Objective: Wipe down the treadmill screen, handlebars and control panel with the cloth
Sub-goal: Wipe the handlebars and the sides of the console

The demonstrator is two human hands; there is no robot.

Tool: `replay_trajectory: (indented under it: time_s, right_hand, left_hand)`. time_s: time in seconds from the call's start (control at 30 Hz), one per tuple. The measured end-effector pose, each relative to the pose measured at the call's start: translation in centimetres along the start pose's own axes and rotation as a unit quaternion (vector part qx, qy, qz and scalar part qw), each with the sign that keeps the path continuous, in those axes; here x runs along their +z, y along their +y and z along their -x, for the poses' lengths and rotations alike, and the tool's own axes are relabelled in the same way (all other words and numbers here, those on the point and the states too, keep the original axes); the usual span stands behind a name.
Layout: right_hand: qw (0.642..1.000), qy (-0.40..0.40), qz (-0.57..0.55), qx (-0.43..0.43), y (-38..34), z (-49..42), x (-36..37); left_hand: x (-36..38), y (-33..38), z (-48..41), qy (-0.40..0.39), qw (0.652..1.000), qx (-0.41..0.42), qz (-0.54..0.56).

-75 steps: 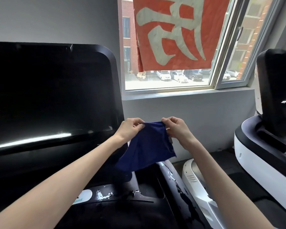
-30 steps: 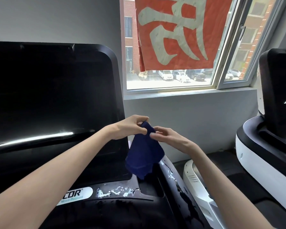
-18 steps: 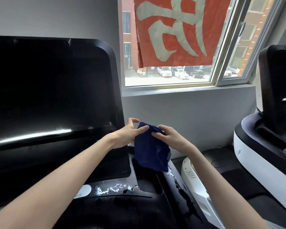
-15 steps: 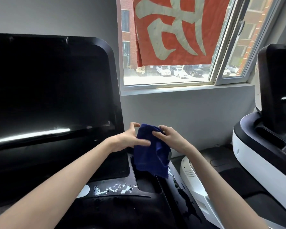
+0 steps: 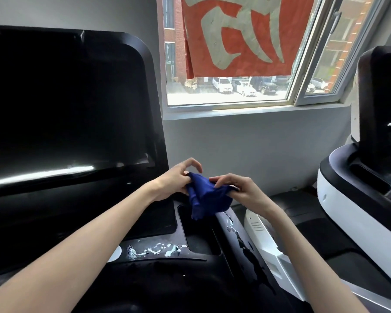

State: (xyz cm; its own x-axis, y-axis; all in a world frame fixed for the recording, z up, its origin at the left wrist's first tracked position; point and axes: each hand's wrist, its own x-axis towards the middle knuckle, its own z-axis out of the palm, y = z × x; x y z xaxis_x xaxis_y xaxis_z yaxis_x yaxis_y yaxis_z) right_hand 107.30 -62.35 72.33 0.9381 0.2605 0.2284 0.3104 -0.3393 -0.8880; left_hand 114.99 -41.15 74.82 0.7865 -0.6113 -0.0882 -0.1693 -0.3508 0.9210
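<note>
Blue cloth (image 5: 207,198), spread flat between both hands 2.5 s ago, is now gathered into a folded wad in mid-air above the console's cup recess (image 5: 199,236). Left hand (image 5: 175,182) pinches its upper left corner; right hand (image 5: 237,190) grips the right edge. Judged: folding nearly done, wiping not begun. Treadmill screen (image 5: 63,102) stands dark to the left, untouched. White smears (image 5: 154,250) mark the control panel below. Neighbouring white machine (image 5: 352,199) sits right, clear of reach.

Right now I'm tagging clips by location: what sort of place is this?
Probably a gym or fitness room: a treadmill console with a big dark screen, a second exercise machine beside it, under a window overlooking parked cars.
</note>
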Motion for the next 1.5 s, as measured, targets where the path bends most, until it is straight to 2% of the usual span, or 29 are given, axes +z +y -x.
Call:
replay_trajectory:
  time_s: [0.07, 0.13, 0.2, 0.27, 0.33, 0.43, 0.5, 0.57, 0.6, 0.63, 0.7, 0.77, 0.8, 0.9, 1.0, 1.1, 1.17, 1.23, 1.33, 1.43, 1.5]
  right_hand:
    - [1.000, -0.011, -0.010, 0.025, 0.8, 0.5, 0.2]
    - [0.995, 0.043, -0.043, 0.077, 1.1, 0.7, 0.7]
    - [0.974, 0.084, -0.140, 0.155, 1.5, 0.3, 1.9]
    - [0.955, 0.067, -0.208, 0.199, 1.8, -0.3, 3.4]
    - [0.937, 0.079, -0.283, 0.187, 2.4, -1.1, 4.8]
    - [0.900, 0.174, -0.370, 0.153, 2.9, -2.6, 5.5]
    - [0.916, 0.246, -0.286, 0.135, 3.8, -3.5, 4.9]
    - [0.951, 0.276, -0.069, 0.123, 5.1, -4.0, 3.9]
    - [0.952, 0.273, 0.053, 0.128, 6.2, -4.0, 3.6]
    - [0.943, 0.249, 0.166, 0.147, 7.6, -3.8, 3.6]
    - [0.902, 0.137, 0.331, 0.240, 10.1, -2.5, 4.7]
    - [0.844, 0.047, 0.438, 0.307, 12.4, -1.2, 7.0]
    - [0.822, 0.032, 0.473, 0.314, 13.0, -0.9, 8.0]
    - [0.806, 0.037, 0.488, 0.334, 13.3, -2.1, 9.0]
    - [0.833, 0.016, 0.434, 0.342, 13.3, -5.5, 8.4]
    - [0.870, -0.029, 0.367, 0.329, 13.1, -9.4, 8.3]
    - [0.865, -0.037, 0.345, 0.362, 12.4, -11.6, 7.9]
    - [0.854, -0.011, 0.332, 0.400, 11.9, -13.1, 7.6]
    - [0.855, 0.103, 0.227, 0.455, 12.2, -13.6, 9.4]
    - [0.858, 0.176, 0.270, 0.400, 13.8, -14.3, 11.4]
    - [0.883, 0.157, 0.284, 0.339, 14.1, -16.0, 11.6]
  left_hand:
    - [0.3, 0.4, -0.3, -0.001, 1.000, 0.022, -0.008]
    - [0.7, 0.8, -0.5, -0.003, 0.999, 0.041, -0.032]
    - [1.2, 1.0, -0.6, 0.001, 0.997, 0.053, -0.058]
    - [1.6, 1.2, -0.6, -0.009, 0.997, 0.050, -0.057]
    - [2.0, 1.1, -0.5, -0.025, 0.998, 0.043, -0.041]
    - [2.0, 0.8, -0.2, -0.056, 0.996, 0.045, -0.058]
    - [1.3, 0.4, 0.2, -0.051, 0.992, 0.042, -0.106]
    - [-0.2, -0.4, 0.6, 0.029, 0.967, 0.052, -0.247]
    - [-0.9, -0.9, 0.9, 0.076, 0.941, 0.054, -0.325]
    - [-1.6, -1.6, 1.2, 0.122, 0.914, 0.052, -0.384]
    - [-2.6, -2.9, 1.9, 0.204, 0.872, 0.047, -0.442]
    - [-3.2, -4.1, 2.3, 0.254, 0.830, 0.054, -0.494]
    - [-3.4, -4.7, 2.5, 0.260, 0.810, 0.066, -0.522]
    - [-4.1, -6.1, 3.0, 0.233, 0.769, 0.098, -0.587]
    - [-4.5, -6.8, 3.5, 0.203, 0.741, 0.107, -0.631]
    - [-4.6, -6.7, 3.8, 0.183, 0.731, 0.108, -0.649]
    - [-4.8, -6.5, 3.7, 0.180, 0.734, 0.109, -0.646]
    - [-5.1, -6.6, 3.6, 0.173, 0.745, 0.106, -0.636]
    - [-5.4, -6.8, 3.6, 0.169, 0.760, 0.101, -0.620]
    - [-5.2, -6.9, 3.7, 0.173, 0.751, 0.111, -0.627]
    - [-5.0, -6.9, 3.6, 0.168, 0.738, 0.130, -0.640]
